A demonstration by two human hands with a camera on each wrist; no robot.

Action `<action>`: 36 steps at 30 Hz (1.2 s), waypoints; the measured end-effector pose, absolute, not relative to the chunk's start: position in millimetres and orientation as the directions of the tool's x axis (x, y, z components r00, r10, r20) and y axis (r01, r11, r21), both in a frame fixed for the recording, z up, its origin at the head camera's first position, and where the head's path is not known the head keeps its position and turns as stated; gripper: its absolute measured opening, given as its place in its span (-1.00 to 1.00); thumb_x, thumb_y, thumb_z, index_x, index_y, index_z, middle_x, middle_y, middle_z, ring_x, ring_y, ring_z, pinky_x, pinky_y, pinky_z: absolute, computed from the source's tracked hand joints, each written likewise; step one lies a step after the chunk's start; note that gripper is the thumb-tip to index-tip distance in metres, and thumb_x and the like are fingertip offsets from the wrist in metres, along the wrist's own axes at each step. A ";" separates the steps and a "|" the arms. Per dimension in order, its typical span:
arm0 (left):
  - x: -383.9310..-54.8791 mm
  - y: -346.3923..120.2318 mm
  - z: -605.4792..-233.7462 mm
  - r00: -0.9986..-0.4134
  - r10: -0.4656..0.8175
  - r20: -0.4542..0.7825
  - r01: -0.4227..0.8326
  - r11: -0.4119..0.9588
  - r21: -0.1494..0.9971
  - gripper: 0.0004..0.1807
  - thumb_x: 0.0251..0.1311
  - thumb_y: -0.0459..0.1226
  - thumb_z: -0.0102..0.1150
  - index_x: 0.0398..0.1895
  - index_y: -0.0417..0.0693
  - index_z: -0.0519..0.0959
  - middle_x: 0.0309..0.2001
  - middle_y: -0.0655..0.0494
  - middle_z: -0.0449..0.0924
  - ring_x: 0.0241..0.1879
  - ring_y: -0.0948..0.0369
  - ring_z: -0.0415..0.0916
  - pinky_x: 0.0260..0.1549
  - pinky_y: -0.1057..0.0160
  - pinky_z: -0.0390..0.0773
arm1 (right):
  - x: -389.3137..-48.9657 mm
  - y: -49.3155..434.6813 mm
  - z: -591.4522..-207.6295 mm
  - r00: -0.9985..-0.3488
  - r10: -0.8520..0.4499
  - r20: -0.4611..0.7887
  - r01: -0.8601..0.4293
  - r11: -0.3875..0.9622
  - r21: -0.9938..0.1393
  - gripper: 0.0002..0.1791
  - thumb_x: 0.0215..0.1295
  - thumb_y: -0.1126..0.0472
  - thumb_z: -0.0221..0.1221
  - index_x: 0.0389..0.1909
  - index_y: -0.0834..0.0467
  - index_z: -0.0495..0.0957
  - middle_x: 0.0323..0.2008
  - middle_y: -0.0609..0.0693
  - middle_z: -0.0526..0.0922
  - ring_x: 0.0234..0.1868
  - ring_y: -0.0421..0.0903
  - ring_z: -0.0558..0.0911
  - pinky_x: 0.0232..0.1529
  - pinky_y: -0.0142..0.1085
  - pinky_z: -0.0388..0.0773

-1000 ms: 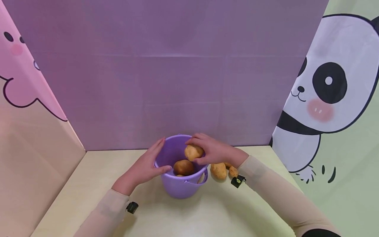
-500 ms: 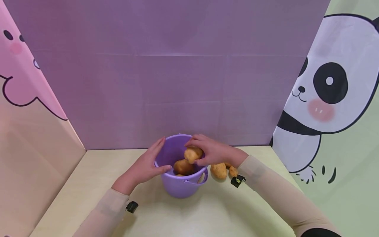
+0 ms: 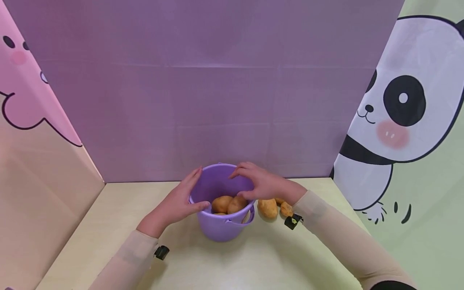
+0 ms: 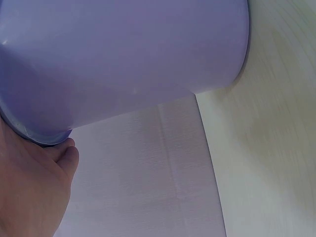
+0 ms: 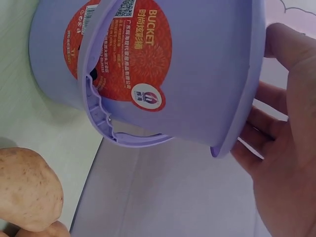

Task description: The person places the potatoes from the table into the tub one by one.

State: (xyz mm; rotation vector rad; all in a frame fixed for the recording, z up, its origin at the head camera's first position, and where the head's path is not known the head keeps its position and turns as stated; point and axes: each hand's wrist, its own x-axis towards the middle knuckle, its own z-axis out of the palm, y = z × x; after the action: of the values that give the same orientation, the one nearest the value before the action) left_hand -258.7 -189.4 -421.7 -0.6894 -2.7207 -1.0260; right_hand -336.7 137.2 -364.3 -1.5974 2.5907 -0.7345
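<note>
A purple bucket (image 3: pixel 222 229) stands on the table with several potatoes (image 3: pixel 237 204) inside; its lower inside is partly hidden. My left hand (image 3: pixel 176 204) holds the bucket's left rim, thumb over the near edge and fingers along the far left side. In the left wrist view, the left hand (image 4: pixel 34 182) meets the rim, part of its fingers hidden behind it. My right hand (image 3: pixel 262 183) is over the bucket's right rim, thumb and fingers spread apart with nothing between them. The right wrist view shows the right hand (image 5: pixel 291 118) at the bucket's mouth.
More potatoes (image 3: pixel 268 209) lie on the pale table (image 3: pixel 239 268) just right of the bucket, partly under my right wrist. The bucket's handle (image 3: pixel 249 217) hangs down on its near right side. A purple backdrop (image 3: pixel 221 100) rises behind the table, with printed panels on both sides.
The potato that my right hand held above the bucket now lies inside beside another one. My right fingers have spread apart. The left hand and the bucket have stayed in place.
</note>
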 end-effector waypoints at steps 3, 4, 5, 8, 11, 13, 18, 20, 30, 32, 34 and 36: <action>-258.6 -188.3 -421.7 -0.881 0.365 0.299 0.472 0.657 0.588 0.21 0.35 0.12 0.48 0.80 -0.26 0.01 0.79 -0.24 -0.08 0.72 -0.28 -0.01 0.58 -0.39 0.18 | -337.7 146.6 -365.5 -0.486 -0.823 0.295 -0.842 0.352 -0.408 -0.51 0.41 0.08 0.39 0.32 0.10 0.64 0.27 0.00 0.60 0.36 0.02 0.51 0.42 0.02 0.50; -258.5 -188.0 -421.5 -0.882 0.365 0.300 0.472 0.656 0.589 0.20 0.35 0.10 0.49 0.80 -0.26 0.01 0.79 -0.24 -0.08 0.72 -0.28 -0.01 0.58 -0.39 0.18 | -338.1 150.7 -366.1 -0.489 -0.813 0.316 -0.842 0.345 -0.415 -0.52 0.43 0.09 0.39 0.31 0.12 0.65 0.26 0.00 0.61 0.36 0.02 0.51 0.42 0.03 0.50; -258.4 -187.8 -421.3 -0.882 0.364 0.300 0.471 0.656 0.589 0.20 0.35 0.08 0.49 0.80 -0.26 0.01 0.79 -0.23 -0.08 0.72 -0.28 -0.01 0.58 -0.39 0.18 | -338.8 155.0 -367.2 -0.491 -0.804 0.335 -0.842 0.339 -0.420 -0.53 0.44 0.10 0.40 0.30 0.14 0.65 0.25 0.00 0.62 0.35 0.02 0.51 0.42 0.03 0.50; -257.8 -187.6 -420.6 -0.884 0.361 0.298 0.468 0.658 0.590 0.19 0.35 0.05 0.50 0.80 -0.25 0.01 0.80 -0.21 -0.08 0.72 -0.28 -0.02 0.57 -0.40 0.18 | -340.1 169.1 -370.7 -0.510 -0.774 0.376 -0.834 0.337 -0.437 -0.54 0.45 0.14 0.41 0.29 0.18 0.66 0.24 -0.03 0.62 0.33 -0.02 0.52 0.42 0.04 0.49; -257.5 -187.6 -419.9 -0.883 0.362 0.298 0.469 0.660 0.587 0.20 0.35 0.09 0.49 0.80 -0.25 0.01 0.80 -0.20 -0.08 0.72 -0.28 -0.01 0.57 -0.40 0.18 | -339.6 183.5 -374.9 -0.535 -0.748 0.394 -0.819 0.344 -0.459 -0.55 0.46 0.15 0.43 0.29 0.19 0.66 0.23 -0.04 0.63 0.34 -0.04 0.52 0.43 0.08 0.50; -257.4 -187.7 -419.7 -0.881 0.365 0.299 0.472 0.658 0.587 0.21 0.34 0.11 0.49 0.80 -0.25 0.02 0.80 -0.20 -0.08 0.72 -0.28 -0.01 0.57 -0.40 0.18 | -338.8 192.9 -378.7 -0.557 -0.733 0.390 -0.803 0.356 -0.477 -0.56 0.46 0.16 0.43 0.29 0.17 0.66 0.24 -0.05 0.62 0.35 -0.04 0.52 0.44 0.12 0.51; -257.5 -187.8 -420.7 -0.878 0.369 0.306 0.479 0.655 0.585 0.21 0.34 0.14 0.48 0.79 -0.27 0.03 0.79 -0.23 -0.07 0.73 -0.27 -0.02 0.58 -0.39 0.16 | -334.3 215.1 -389.6 -0.618 -0.697 0.364 -0.757 0.401 -0.516 -0.57 0.47 0.14 0.43 0.30 0.07 0.66 0.24 -0.10 0.62 0.36 -0.03 0.53 0.44 0.17 0.52; -257.8 -187.7 -421.5 -0.877 0.369 0.309 0.481 0.654 0.584 0.22 0.34 0.14 0.48 0.79 -0.28 0.03 0.79 -0.24 -0.06 0.73 -0.27 -0.02 0.59 -0.38 0.16 | -331.9 223.9 -393.8 -0.641 -0.677 0.362 -0.740 0.419 -0.526 -0.56 0.47 0.13 0.44 0.30 0.05 0.66 0.24 -0.12 0.62 0.36 -0.02 0.55 0.43 0.17 0.52; -259.6 -186.6 -422.2 -0.872 0.373 0.316 0.489 0.652 0.580 0.20 0.35 0.09 0.49 0.79 -0.29 0.03 0.79 -0.24 -0.07 0.73 -0.26 -0.03 0.59 -0.38 0.15 | -325.8 265.5 -418.2 -0.715 -0.604 0.353 -0.686 0.504 -0.525 -0.63 0.48 0.12 0.44 0.23 0.03 0.66 0.18 -0.11 0.63 0.24 0.03 0.59 0.27 0.17 0.60; -259.5 -187.1 -421.6 -0.873 0.371 0.318 0.489 0.651 0.581 0.19 0.34 0.07 0.50 0.79 -0.29 0.03 0.79 -0.24 -0.07 0.73 -0.27 -0.03 0.59 -0.38 0.15 | -324.4 270.0 -421.9 -0.727 -0.595 0.343 -0.673 0.522 -0.524 -0.63 0.48 0.11 0.43 0.23 0.03 0.66 0.17 -0.10 0.62 0.22 0.01 0.58 0.26 0.15 0.60; -259.3 -187.6 -421.3 -0.872 0.371 0.319 0.489 0.648 0.583 0.19 0.34 0.05 0.51 0.79 -0.30 0.03 0.79 -0.24 -0.07 0.73 -0.27 -0.03 0.59 -0.39 0.15 | -323.6 273.4 -425.1 -0.734 -0.587 0.342 -0.668 0.531 -0.521 -0.64 0.49 0.10 0.43 0.22 0.04 0.67 0.16 -0.07 0.63 0.19 -0.01 0.57 0.25 0.14 0.59; -259.1 -188.1 -421.3 -0.872 0.372 0.319 0.490 0.647 0.584 0.20 0.34 0.06 0.50 0.79 -0.30 0.03 0.79 -0.23 -0.07 0.73 -0.27 -0.03 0.59 -0.39 0.15 | -322.9 276.7 -428.2 -0.739 -0.580 0.343 -0.664 0.538 -0.519 -0.65 0.49 0.11 0.43 0.21 0.04 0.67 0.16 -0.06 0.63 0.18 -0.02 0.57 0.25 0.16 0.57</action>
State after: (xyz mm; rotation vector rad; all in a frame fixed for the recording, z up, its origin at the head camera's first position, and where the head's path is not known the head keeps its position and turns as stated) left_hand -259.1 -188.1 -421.3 -0.7108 -2.6937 -1.0306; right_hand -322.9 276.7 -428.2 -1.1655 2.8674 -1.0593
